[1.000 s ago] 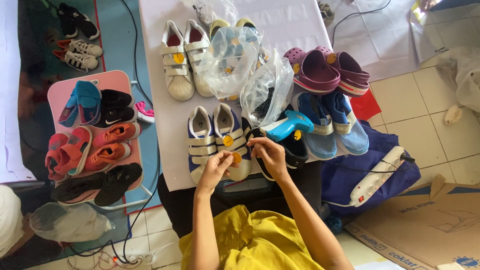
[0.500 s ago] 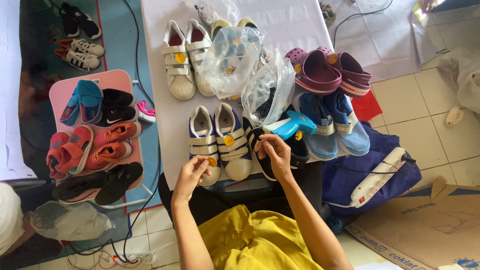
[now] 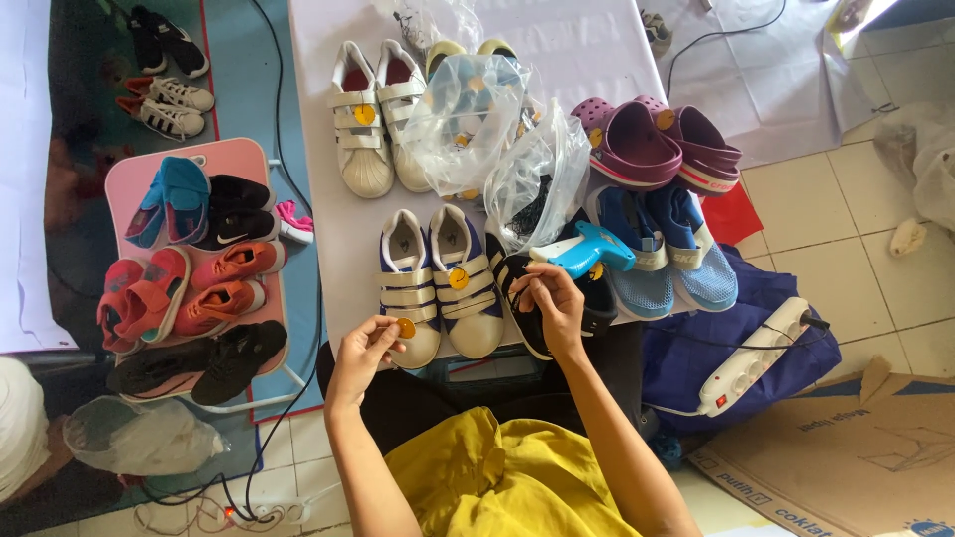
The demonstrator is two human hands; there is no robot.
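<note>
Left hand (image 3: pixel 366 350) at the near edge of the white worktop (image 3: pixel 597 50), fingers pinched together on a small round orange tag (image 3: pixel 406 327), held just against the toe of the nearer-left shoe of the white-and-navy strap pair (image 3: pixel 438 283). Right hand (image 3: pixel 549 303) right of that pair, fingertips closed on the black shoe (image 3: pixel 527 298), resting on its upper; what sits between the fingertips too small to tell. Blue tagging gun (image 3: pixel 587 251) lying just beyond the right hand, touching the black shoe. Further right of the strap pair, blue mesh shoes (image 3: pixel 667 254), and beyond them purple clogs (image 3: pixel 662 149). Beyond the strap pair, two clear plastic bags (image 3: pixel 497 139) with shoes inside, and to their left a white pair with cream straps (image 3: pixel 378 114), each with an orange tag. Left of the worktop, a pink tray (image 3: pixel 149 169) carrying blue, black and red shoes. Right of the worktop, on the floor, a white power strip (image 3: pixel 751 363) on a dark blue bag (image 3: pixel 756 298), with a cardboard sheet (image 3: pixel 846 457) nearer.
</note>
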